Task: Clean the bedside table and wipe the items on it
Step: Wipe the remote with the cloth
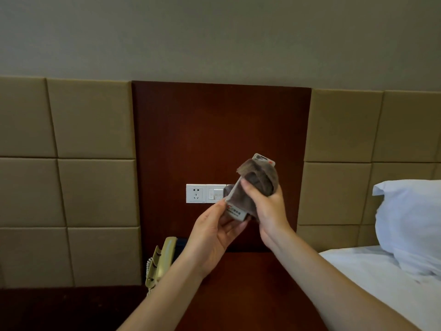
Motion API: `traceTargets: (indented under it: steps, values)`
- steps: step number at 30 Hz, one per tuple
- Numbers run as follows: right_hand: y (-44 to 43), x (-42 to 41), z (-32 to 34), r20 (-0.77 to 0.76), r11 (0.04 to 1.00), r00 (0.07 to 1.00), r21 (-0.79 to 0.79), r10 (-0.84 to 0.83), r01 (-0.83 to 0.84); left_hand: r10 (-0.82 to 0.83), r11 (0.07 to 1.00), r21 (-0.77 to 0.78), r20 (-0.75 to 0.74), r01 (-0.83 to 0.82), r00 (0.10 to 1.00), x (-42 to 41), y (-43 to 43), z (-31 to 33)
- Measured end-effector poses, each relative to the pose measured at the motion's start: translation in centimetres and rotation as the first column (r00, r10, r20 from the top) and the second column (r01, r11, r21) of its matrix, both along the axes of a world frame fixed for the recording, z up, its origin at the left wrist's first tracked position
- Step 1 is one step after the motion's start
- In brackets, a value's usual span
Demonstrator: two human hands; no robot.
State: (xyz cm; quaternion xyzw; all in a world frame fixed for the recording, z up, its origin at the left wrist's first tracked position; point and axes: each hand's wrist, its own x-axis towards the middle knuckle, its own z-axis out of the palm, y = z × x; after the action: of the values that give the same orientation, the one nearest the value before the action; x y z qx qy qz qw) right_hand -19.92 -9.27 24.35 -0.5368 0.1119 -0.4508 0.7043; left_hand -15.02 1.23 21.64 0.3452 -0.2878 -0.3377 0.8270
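**The printed box [235, 212], wrapped in cloth [259, 177], above the bench [250, 295]**

You hold it in the air before the wall socket [196, 193]. Your left hand [214, 235] grips its lower end; your right hand [268, 207] clasps the brown cloth round its upper part. 1 beige telephone [160, 261] stands on the bench's left; 1 white pillow [410, 223] lies to the right.

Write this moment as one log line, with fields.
step: wipe card | left hand: holds card bottom | right hand: grips cloth round card | card: held up above table
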Motion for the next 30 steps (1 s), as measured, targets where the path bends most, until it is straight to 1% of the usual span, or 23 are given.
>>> traceTargets:
  steps: [3,5,6,7,8,9,10,11,12,13,14,15,16,17,18,19,20,21,22,24,25,27,30]
  values:
    - [-1.7,0.4,2.1,0.031,0.988,0.998,0.143,-0.061,0.056,-0.014,1.000,0.008,-0.043,0.015,0.999,-0.3,-0.3,-0.4]
    - [-2.7,0.5,3.5,0.057,0.974,0.994,0.215,-0.089,0.075,-0.023,1.000,0.009,-0.011,0.023,1.000,-0.2,-0.2,-0.6]
    - [-3.1,0.6,3.9,0.066,0.969,0.993,0.232,-0.100,0.082,-0.006,0.999,0.037,0.068,0.003,0.998,-0.2,-0.1,-0.5]
    - [-3.3,0.7,4.0,0.066,0.966,0.992,0.244,-0.107,0.088,0.051,0.992,0.104,0.235,-0.078,0.971,-0.3,-0.2,-0.4]
    - [-3.1,0.8,3.9,0.059,0.965,0.992,0.245,-0.114,0.096,0.111,0.955,0.187,0.489,-0.228,0.865,-0.4,-0.3,-0.2]
    - [-2.8,0.9,3.6,0.043,0.966,0.991,0.233,-0.125,0.112,0.127,0.875,0.224,0.748,-0.428,0.651,-0.3,-0.7,-0.2]
    - [-2.4,1.1,3.2,0.023,0.969,0.990,0.212,-0.138,0.130,0.085,0.776,0.207,0.902,-0.596,0.424,-0.4,-1.1,-0.2]
    - [-2.0,1.3,2.9,0.004,0.971,0.988,0.185,-0.152,0.149,0.028,0.685,0.166,0.967,-0.710,0.253,-0.3,-1.5,-0.3]
    - [-1.7,1.4,2.6,-0.005,0.974,0.987,0.161,-0.162,0.161,0.003,0.627,0.120,0.988,-0.769,0.157,-0.1,-1.7,-0.3]
    - [-1.4,1.4,2.5,-0.009,0.977,0.987,0.141,-0.161,0.160,0.020,0.617,0.090,0.991,-0.782,0.130,0.3,-1.7,-0.3]
    - [-1.1,1.2,2.5,-0.008,0.982,0.989,0.121,-0.145,0.145,0.065,0.645,0.065,0.988,-0.761,0.139,0.9,-1.6,-0.3]
    - [-0.9,1.1,2.5,-0.012,0.988,0.993,0.092,-0.121,0.122,0.109,0.702,0.061,0.975,-0.709,0.191,1.6,-1.5,-0.3]
    - [-0.6,0.9,2.3,-0.025,0.994,0.995,0.046,-0.097,0.098,0.133,0.759,0.076,0.954,-0.646,0.268,1.8,-1.2,-0.1]
    - [-0.1,0.7,2.0,-0.044,0.998,0.997,-0.016,-0.068,0.068,0.153,0.810,0.106,0.911,-0.576,0.383,1.9,-1.1,0.2]
    - [0.6,0.6,1.5,-0.057,0.996,0.998,-0.081,-0.032,0.027,0.186,0.860,0.125,0.826,-0.495,0.532,1.9,-1.0,0.5]
    - [1.1,0.6,0.9,-0.074,0.990,0.997,-0.141,0.003,-0.013,0.202,0.904,0.141,0.691,-0.403,0.694,1.8,-0.9,0.8]
    - [1.5,0.5,0.4,-0.097,0.979,0.995,-0.198,0.028,-0.047,0.176,0.944,0.146,0.534,-0.296,0.827,1.6,-0.7,1.2]
    - [1.3,0.3,0.1,-0.123,0.966,0.992,-0.249,0.037,-0.066,0.131,0.973,0.127,0.377,-0.191,0.917,1.7,-0.4,1.5]
    - [0.8,0.0,0.0,-0.141,0.958,0.989,-0.276,0.033,-0.071,0.083,0.990,0.090,0.225,-0.105,0.971,1.9,-0.1,1.7]
    - [-0.8,-0.6,0.3,-0.156,0.956,0.986,-0.293,-0.061,0.013,0.020,1.000,0.008,-0.029,-0.020,0.999,2.4,0.8,1.8]
    - [-1.5,-0.9,0.6,-0.173,0.943,0.974,-0.322,-0.147,0.085,0.016,1.000,-0.008,-0.091,-0.017,0.996,2.7,1.2,1.7]
    - [-1.9,-1.4,1.2,-0.190,0.904,0.957,-0.408,-0.218,0.125,0.028,0.999,0.024,-0.101,-0.026,0.995,2.9,1.5,1.7]
    - [0.1,-1.1,1.3,-0.222,0.838,0.971,-0.544,-0.091,-0.046,0.052,0.996,0.081,-0.036,-0.049,0.998,1.9,0.7,1.8]
